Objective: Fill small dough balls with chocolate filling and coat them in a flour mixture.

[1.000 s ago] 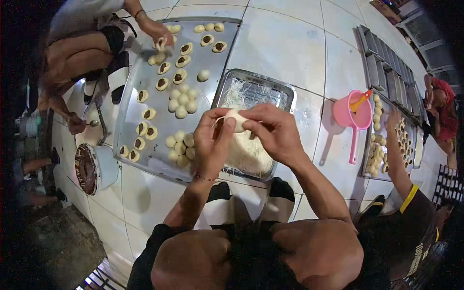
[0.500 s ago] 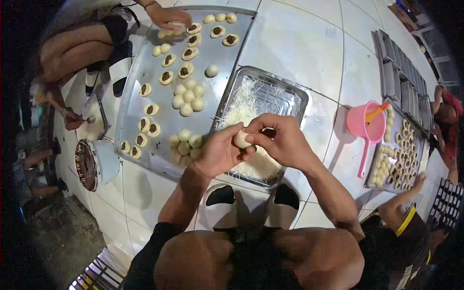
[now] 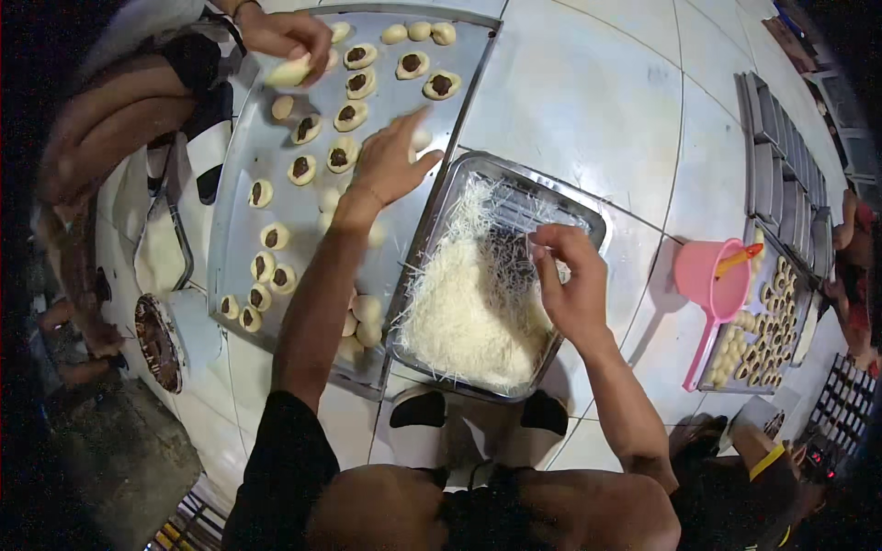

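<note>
My left hand [image 3: 393,158] reaches over the large metal tray [image 3: 404,110], fingers spread, beside a pale dough ball [image 3: 421,140] that it partly hides. Dough ovals topped with dark brown filling [image 3: 343,154] lie around it in loose rows. Under my left forearm, a cluster of smooth dough balls [image 3: 367,321] is half covered. Over the right side of a smaller metal pan [image 3: 593,207] hovers my right hand [image 3: 574,280], fingers loosely curled, a gap between thumb and forefinger and nothing visible there. That pan holds a heap of pale grated cheese [image 3: 469,312].
At upper left another person's hand [image 3: 285,37] holds a piece of dough [image 3: 289,72]. A tub of brown filling [image 3: 158,342] stands at left. To the right are a pink dipper [image 3: 712,275], a second filled tray [image 3: 767,321] and metal loaf tins [image 3: 772,151].
My hands have parted; the dough ball they held together has left my right hand. My left hand moved up and left over the large tray. The other person's hand lifted a dough piece.
</note>
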`<action>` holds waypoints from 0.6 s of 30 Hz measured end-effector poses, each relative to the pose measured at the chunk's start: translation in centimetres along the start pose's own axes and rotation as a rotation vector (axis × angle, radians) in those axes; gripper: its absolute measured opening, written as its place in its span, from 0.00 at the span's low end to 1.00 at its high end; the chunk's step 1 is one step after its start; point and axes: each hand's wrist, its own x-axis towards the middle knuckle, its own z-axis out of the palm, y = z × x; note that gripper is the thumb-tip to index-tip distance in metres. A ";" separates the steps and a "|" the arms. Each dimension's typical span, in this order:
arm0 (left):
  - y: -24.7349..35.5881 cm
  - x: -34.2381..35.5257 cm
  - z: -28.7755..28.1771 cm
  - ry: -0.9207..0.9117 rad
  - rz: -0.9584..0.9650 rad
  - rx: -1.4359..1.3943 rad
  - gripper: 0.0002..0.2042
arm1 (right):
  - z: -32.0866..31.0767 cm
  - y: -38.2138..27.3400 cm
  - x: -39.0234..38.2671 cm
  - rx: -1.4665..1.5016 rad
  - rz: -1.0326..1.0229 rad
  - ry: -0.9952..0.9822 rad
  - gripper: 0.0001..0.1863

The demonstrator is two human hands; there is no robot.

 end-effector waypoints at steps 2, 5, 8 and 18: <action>1.0 -0.2 -0.8 0.344 0.007 0.153 0.22 | 1.8 2.2 -2.0 -0.101 0.002 -0.090 0.11; -2.9 -3.6 -3.5 0.397 -0.500 0.262 0.21 | 5.2 5.7 -4.2 -0.407 -0.034 -0.373 0.12; -5.3 -5.1 -6.6 0.109 -0.584 0.330 0.21 | 4.5 3.1 -5.1 -0.550 -0.144 -0.274 0.13; -8.6 -3.6 -6.3 0.146 -0.450 -0.135 0.13 | 1.8 4.8 -5.8 -0.625 -0.182 -0.532 0.14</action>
